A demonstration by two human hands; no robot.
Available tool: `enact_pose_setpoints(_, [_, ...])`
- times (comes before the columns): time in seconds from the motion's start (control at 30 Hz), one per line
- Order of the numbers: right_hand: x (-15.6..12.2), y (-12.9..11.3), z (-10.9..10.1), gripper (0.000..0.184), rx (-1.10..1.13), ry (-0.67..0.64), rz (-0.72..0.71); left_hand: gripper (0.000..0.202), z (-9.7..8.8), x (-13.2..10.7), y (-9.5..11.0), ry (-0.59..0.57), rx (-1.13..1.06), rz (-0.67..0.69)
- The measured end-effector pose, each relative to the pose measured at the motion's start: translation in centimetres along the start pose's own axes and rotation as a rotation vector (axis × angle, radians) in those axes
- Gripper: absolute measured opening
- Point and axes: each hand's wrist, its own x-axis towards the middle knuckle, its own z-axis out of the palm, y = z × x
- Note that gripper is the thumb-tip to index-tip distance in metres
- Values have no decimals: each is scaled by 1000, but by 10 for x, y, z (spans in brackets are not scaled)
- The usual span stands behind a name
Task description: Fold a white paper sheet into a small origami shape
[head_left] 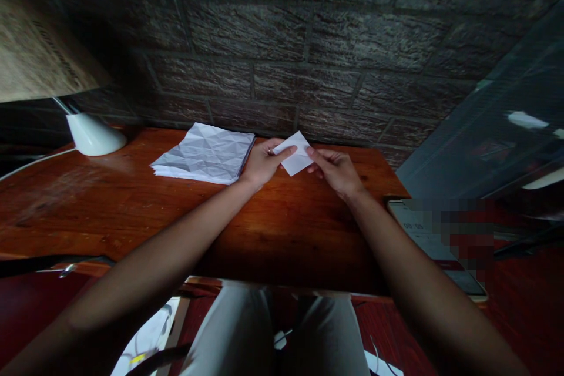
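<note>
A small folded white paper (296,153) is held above the wooden desk (132,205), near its far edge. My left hand (263,162) pinches the paper's left side, thumb lying on top. My right hand (335,171) grips its right edge with thumb and fingertips. Just left of my left hand lies a stack of creased white sheets (205,154), flat on the desk.
A white lamp base (93,135) stands at the far left, its shade (39,53) overhead. A phone (434,244) lies at the desk's right edge. A brick wall (286,47) rises right behind the desk. Papers lie on the floor by my legs.
</note>
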Motion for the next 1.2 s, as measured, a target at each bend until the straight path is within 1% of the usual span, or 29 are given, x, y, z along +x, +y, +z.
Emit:
enact_pose_setpoints(0.07, [0, 0, 1, 56, -1, 13, -5, 33, 0, 0, 0, 17, -5, -6])
enact_pose_setpoints(0.2, [-1, 0, 3, 53, -41, 101, -49, 33, 0, 1, 2, 57, -7, -10])
enact_pose_setpoints(0.27, [-1, 0, 3, 54, -74, 119, -67, 33, -1, 2, 2, 63, -2, -11])
enact_pose_setpoints(0.4, [-1, 1, 2, 56, -72, 87, -73, 30, -2, 3, 1, 62, -31, -19])
enact_pose_setpoints(0.5, [0, 0, 2, 56, -38, 85, -77, 32, -2, 4, 1, 41, -73, -47])
enact_pose_setpoints(0.67, [1, -1, 2, 50, 35, 117, -30, 36, -4, 4, 3, -5, -111, -79])
enact_pose_setpoints(0.83, [2, 1, 2, 45, 92, 63, -7, 36, -6, 4, 2, -31, -85, -80])
enact_pose_setpoints(0.93, [2, 1, 3, 42, 107, 61, -5, 37, -6, 6, 0, 17, -161, -129])
enact_pose_setpoints(1.03, [2, 3, 5, 43, 134, 91, -3, 35, -7, 7, -1, 61, -302, -224])
enact_pose_setpoints(1.13, [2, 5, 7, 44, 160, 116, 29, 27, -9, 9, 0, 81, -386, -328])
enact_pose_setpoints(1.2, [2, 7, 9, 45, 181, 117, 54, 20, -10, 10, 2, 95, -425, -373])
